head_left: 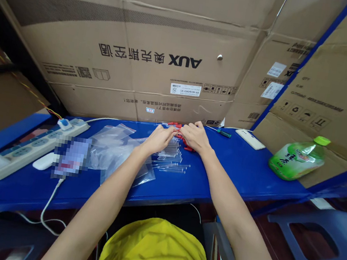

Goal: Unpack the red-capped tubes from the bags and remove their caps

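My left hand [159, 139] and my right hand [196, 137] meet at the back of the blue table, fingertips pinched close together. Something small and red shows between them, but the fingers mostly cover it. Several small red pieces [188, 148] lie beside and beneath my right hand. Below my left hand spreads a row of thin clear rods [169, 154], laid side by side, with a few looser ones nearer the front. Clear plastic bags [101, 152] lie left of the rods, partly under my left forearm.
A power strip [39, 144], a white mouse-like object [45, 161] and a blurred-out item with a cable occupy the left. Toward the right are a green-handled screwdriver [224, 133], a white slab [250, 139] and a green bottle [297, 159]. Cardboard [163, 24] walls the back.
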`<state>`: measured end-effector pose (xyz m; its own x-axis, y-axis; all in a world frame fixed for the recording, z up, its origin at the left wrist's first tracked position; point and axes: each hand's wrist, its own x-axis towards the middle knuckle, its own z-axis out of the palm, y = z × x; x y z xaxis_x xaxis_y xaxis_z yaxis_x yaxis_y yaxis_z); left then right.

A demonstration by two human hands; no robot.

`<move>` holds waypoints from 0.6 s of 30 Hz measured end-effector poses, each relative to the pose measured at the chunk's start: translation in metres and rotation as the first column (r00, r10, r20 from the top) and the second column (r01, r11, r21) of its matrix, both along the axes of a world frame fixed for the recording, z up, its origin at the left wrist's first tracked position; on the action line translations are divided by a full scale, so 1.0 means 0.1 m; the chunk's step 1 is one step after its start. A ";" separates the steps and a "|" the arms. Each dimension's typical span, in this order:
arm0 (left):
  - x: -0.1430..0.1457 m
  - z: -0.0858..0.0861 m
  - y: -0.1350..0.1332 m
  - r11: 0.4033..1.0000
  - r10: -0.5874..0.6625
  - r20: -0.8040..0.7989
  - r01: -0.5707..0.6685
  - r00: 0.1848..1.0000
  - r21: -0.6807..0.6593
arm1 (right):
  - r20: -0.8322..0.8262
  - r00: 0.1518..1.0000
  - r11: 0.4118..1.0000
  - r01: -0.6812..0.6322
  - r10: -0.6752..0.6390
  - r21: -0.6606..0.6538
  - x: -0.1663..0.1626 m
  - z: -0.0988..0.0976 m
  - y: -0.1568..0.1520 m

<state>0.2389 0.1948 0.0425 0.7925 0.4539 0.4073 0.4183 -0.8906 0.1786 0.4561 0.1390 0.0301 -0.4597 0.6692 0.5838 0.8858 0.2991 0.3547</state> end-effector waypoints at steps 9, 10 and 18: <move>-0.03 0.01 0.03 0.999 -0.028 0.028 0.029 0.999 -0.016 | -0.006 1.000 1.000 -0.011 0.011 0.014 0.01 0.00 0.01; -0.03 0.01 0.04 0.999 -0.031 0.033 0.032 0.999 -0.022 | -0.004 1.000 1.000 -0.015 0.015 0.020 0.01 0.00 0.01; -0.05 0.00 0.08 0.997 -0.063 0.055 0.065 0.997 -0.036 | 0.006 1.000 0.998 -0.016 0.016 0.057 0.01 -0.01 0.01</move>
<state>0.2338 0.2031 0.0429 0.7976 0.4189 0.4339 0.3499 -0.9074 0.2328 0.4572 0.1405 0.0293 -0.4734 0.6270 0.6186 0.8791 0.2925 0.3763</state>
